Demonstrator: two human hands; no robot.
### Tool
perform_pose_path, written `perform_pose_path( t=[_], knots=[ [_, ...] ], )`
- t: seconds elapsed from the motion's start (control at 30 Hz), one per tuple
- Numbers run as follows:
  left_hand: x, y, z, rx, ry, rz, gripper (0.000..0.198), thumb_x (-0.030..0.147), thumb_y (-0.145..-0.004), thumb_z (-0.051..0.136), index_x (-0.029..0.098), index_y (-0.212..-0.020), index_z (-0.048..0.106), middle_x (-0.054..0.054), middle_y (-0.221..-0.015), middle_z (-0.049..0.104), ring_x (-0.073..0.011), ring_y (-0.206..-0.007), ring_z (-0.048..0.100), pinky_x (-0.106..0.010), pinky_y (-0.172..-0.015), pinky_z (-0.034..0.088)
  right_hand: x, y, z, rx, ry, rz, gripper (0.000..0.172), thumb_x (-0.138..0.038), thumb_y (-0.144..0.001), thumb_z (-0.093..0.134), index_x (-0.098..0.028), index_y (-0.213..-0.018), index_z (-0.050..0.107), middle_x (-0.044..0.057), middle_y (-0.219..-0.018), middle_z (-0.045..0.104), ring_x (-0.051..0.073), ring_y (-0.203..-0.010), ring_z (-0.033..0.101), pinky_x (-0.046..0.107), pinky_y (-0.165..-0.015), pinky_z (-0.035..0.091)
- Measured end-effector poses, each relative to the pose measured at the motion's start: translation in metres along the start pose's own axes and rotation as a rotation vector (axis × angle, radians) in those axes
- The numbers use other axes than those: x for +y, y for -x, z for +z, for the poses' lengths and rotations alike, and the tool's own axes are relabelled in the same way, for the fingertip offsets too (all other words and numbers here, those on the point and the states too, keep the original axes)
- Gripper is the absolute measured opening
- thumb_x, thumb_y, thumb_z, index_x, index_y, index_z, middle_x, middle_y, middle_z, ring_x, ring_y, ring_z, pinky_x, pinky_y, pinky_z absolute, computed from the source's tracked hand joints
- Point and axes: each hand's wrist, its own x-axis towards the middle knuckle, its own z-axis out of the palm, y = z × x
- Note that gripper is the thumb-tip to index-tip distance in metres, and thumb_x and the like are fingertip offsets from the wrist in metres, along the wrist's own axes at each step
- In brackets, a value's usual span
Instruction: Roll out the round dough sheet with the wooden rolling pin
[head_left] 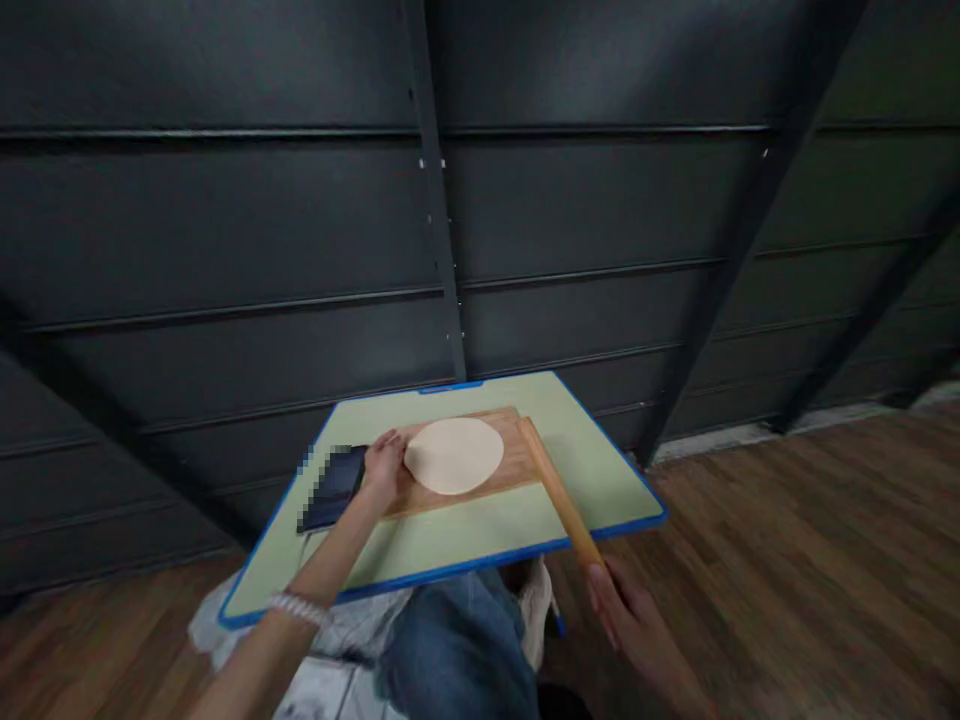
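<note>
A round, flat sheet of dough (455,456) lies on a wooden board (517,462). At the sheet's left edge, my left hand (385,464) has its fingers closed on the rim of the dough. My right hand (622,605) grips the near end of a wooden rolling pin (559,490). The pin slants away from me, its far end at the right side of the board, beside the dough and apart from it. A pale bracelet circles my left wrist.
The board rests on a small pale green table (480,540) with a blue edge. A dark flat object (335,487), partly pixelated, lies left of the board. Behind stands a dark panelled wall (337,220); the floor (825,530) is wooden. My jean-clad leg (457,640) is below the table.
</note>
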Motion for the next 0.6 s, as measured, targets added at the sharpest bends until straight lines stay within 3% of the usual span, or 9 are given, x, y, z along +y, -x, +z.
perform_pose_path(
  t=[0.13, 0.23, 0.3, 0.4, 0.47, 0.53, 0.6],
  knots=[
    [0.015, -0.001, -0.008, -0.191, -0.359, 0.405, 0.040, 0.022, -0.088, 0.035, 0.013, -0.122, 0.054, -0.010, -0.132, 0.052, -0.0189, -0.126, 0.044, -0.035, -0.109, 0.030, -0.012, -0.024, -0.007, -0.055, 0.070, -0.140, 0.039, -0.051, -0.087, 0.044, -0.018, -0.101, 0.060, 0.005, -0.084, 0.066, 0.021, -0.079, 0.062, 0.030, -0.073, 0.048],
    [0.011, 0.012, -0.004, -0.416, -0.778, 0.515, 0.047, 0.026, -0.090, 0.034, 0.007, -0.132, 0.044, -0.014, -0.143, 0.038, -0.0206, -0.135, 0.030, -0.036, -0.113, 0.020, -0.016, -0.045, -0.009, -0.067, 0.133, -0.226, 0.036, -0.048, -0.087, 0.043, -0.019, -0.100, 0.059, 0.008, -0.093, 0.067, 0.022, -0.087, 0.061, 0.032, -0.080, 0.047],
    [0.006, 0.021, -0.001, -0.490, -1.016, 0.571, 0.051, 0.031, -0.092, 0.032, 0.005, -0.136, 0.038, -0.016, -0.145, 0.033, -0.0231, -0.137, 0.023, -0.040, -0.113, 0.016, -0.020, -0.059, -0.012, -0.069, 0.214, -0.252, 0.034, -0.048, -0.088, 0.042, -0.019, -0.096, 0.059, 0.007, -0.090, 0.067, 0.022, -0.084, 0.062, 0.033, -0.079, 0.047],
    [0.004, 0.030, -0.004, -0.527, -1.220, 0.638, 0.053, 0.035, -0.094, 0.025, 0.007, -0.138, 0.034, -0.016, -0.146, 0.030, -0.0250, -0.138, 0.019, -0.047, -0.112, 0.013, -0.031, -0.076, -0.017, -0.114, 0.365, -0.283, 0.035, -0.048, -0.089, 0.040, -0.018, -0.099, 0.056, 0.007, -0.087, 0.066, 0.023, -0.080, 0.063, 0.034, -0.077, 0.046],
    [0.008, 0.031, -0.009, -0.531, -1.270, 0.585, 0.053, 0.037, -0.095, 0.021, 0.009, -0.138, 0.034, -0.015, -0.146, 0.031, -0.0253, -0.137, 0.022, -0.049, -0.110, 0.018, -0.041, -0.087, -0.019, -0.179, 0.443, -0.321, 0.036, -0.047, -0.090, 0.038, -0.019, -0.102, 0.056, 0.008, -0.092, 0.066, 0.023, -0.085, 0.063, 0.034, -0.079, 0.045],
    [0.016, 0.031, -0.015, -0.439, -1.273, 0.543, 0.052, 0.036, -0.095, 0.019, 0.010, -0.138, 0.033, -0.016, -0.146, 0.031, -0.0259, -0.136, 0.025, -0.050, -0.108, 0.022, -0.052, -0.098, -0.017, -0.217, 0.519, -0.362, 0.037, -0.047, -0.091, 0.038, -0.018, -0.105, 0.056, 0.010, -0.100, 0.066, 0.023, -0.092, 0.062, 0.032, -0.082, 0.043],
    [0.024, 0.033, -0.020, -0.282, -1.244, 0.615, 0.053, 0.034, -0.095, 0.018, 0.008, -0.140, 0.030, -0.017, -0.148, 0.027, -0.0258, -0.137, 0.022, -0.050, -0.109, 0.022, -0.061, -0.110, -0.010, -0.262, 0.598, -0.416, 0.039, -0.046, -0.091, 0.039, -0.017, -0.110, 0.056, 0.011, -0.106, 0.065, 0.024, -0.097, 0.061, 0.031, -0.085, 0.042]
  ],
)
